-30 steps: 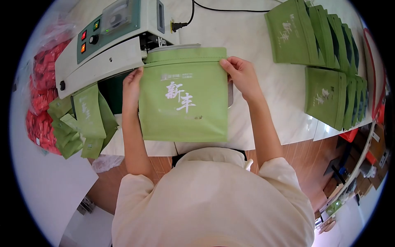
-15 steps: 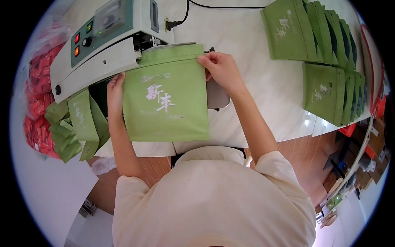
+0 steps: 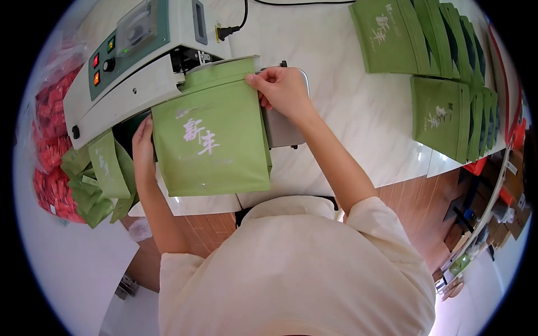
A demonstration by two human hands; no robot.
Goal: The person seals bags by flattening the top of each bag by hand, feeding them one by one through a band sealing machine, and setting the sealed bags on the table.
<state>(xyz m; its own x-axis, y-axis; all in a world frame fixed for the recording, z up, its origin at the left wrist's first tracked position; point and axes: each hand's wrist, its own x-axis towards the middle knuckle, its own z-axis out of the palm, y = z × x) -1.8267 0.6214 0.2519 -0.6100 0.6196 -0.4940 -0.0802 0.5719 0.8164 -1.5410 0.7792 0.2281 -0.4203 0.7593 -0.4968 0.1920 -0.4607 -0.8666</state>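
Note:
A green pouch with white characters (image 3: 212, 145) hangs upright from the side of a grey-and-green sealing machine (image 3: 129, 81), its top edge along the machine's slot. My right hand (image 3: 277, 89) pinches the pouch's upper right corner. At the upper left edge of the pouch is my left hand (image 3: 143, 143), its fingers closed against the edge and partly hidden by the machine. Behind my right hand, a grey metal plate (image 3: 284, 126) sticks out from the machine.
Green pouches (image 3: 389, 42) stand in two rows at the right of the marble-patterned table (image 3: 330, 140). More green pouches (image 3: 109, 168) lie left of the machine, beside red packets (image 3: 53, 162) in clear plastic. A black cable (image 3: 245, 17) runs behind.
Both hands and the pouch have moved left along the machine, and the pouch now tilts slightly. More of the grey metal plate shows.

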